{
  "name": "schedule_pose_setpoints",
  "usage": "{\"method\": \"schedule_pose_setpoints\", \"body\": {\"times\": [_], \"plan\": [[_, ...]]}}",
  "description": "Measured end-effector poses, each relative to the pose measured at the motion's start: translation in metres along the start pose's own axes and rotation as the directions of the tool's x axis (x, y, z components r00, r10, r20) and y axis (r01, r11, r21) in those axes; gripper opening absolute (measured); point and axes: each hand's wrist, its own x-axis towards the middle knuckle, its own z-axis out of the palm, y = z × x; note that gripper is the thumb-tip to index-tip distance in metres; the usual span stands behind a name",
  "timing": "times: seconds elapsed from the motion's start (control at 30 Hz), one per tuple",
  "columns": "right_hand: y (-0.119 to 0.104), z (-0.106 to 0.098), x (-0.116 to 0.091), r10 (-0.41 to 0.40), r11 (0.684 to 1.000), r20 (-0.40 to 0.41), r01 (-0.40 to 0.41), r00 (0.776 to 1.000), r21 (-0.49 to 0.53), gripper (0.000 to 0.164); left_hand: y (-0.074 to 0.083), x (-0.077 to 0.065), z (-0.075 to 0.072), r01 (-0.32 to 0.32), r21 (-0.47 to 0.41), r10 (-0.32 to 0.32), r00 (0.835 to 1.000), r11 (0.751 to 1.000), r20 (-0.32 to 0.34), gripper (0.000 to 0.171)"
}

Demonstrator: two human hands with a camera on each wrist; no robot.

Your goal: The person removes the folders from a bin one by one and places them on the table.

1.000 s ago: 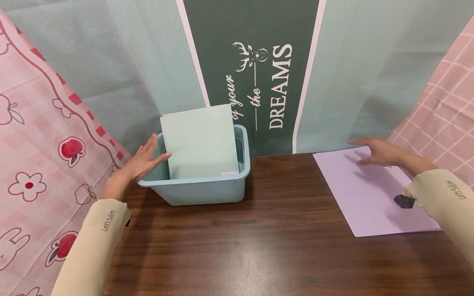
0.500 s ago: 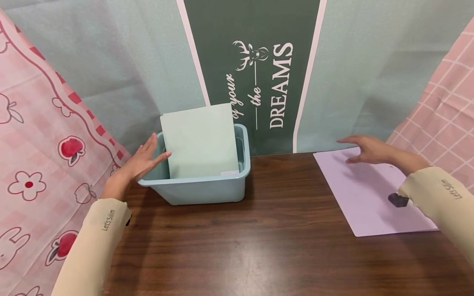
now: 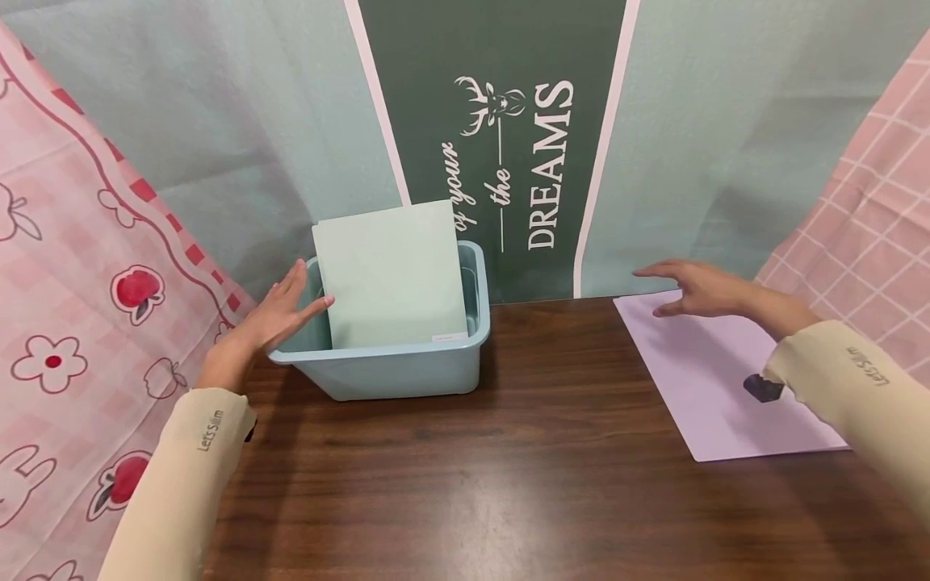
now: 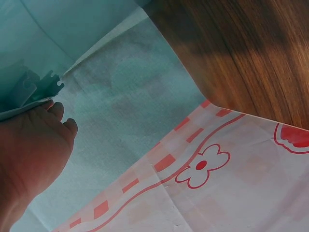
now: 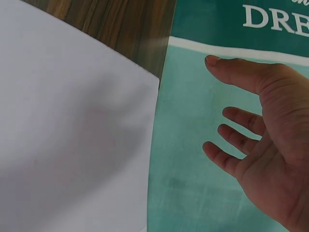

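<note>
A light blue plastic bin (image 3: 385, 375) stands at the back left of the table. Upright in it, leaning back, are pale green folders (image 3: 392, 274), the front one with a small white label low at its right corner. My left hand (image 3: 272, 323) holds the bin's left rim, thumb over the inside; the left wrist view shows fingertips (image 4: 57, 110) outside below the rim. On the right lies a flat purple folder (image 3: 719, 387), pale in the right wrist view. My right hand (image 3: 701, 289) hovers over its far edge, thumb and fingers spread, holding nothing.
Dark brown wooden table (image 3: 465, 484) spreads across the front and between bin and folder. A grey-green cloth (image 3: 683, 145) with white lettering hangs behind. Pink cloths hang at the left (image 3: 87, 266) and right (image 3: 865, 194).
My right hand has drifted left across the far part of the purple folder, fingers still spread. The left hand, the bin and its folders have stayed in place.
</note>
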Motion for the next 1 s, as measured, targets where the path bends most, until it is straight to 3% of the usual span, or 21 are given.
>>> {"method": "schedule_pose_setpoints", "body": {"times": [1.0], "plan": [[-0.036,-0.001,0.025,-0.063,0.996,-0.021,0.064,0.998,0.065,0.067,0.001,-0.001,0.001,0.006,-0.017,-0.006,1.0,1.0,0.007,0.103]]}}
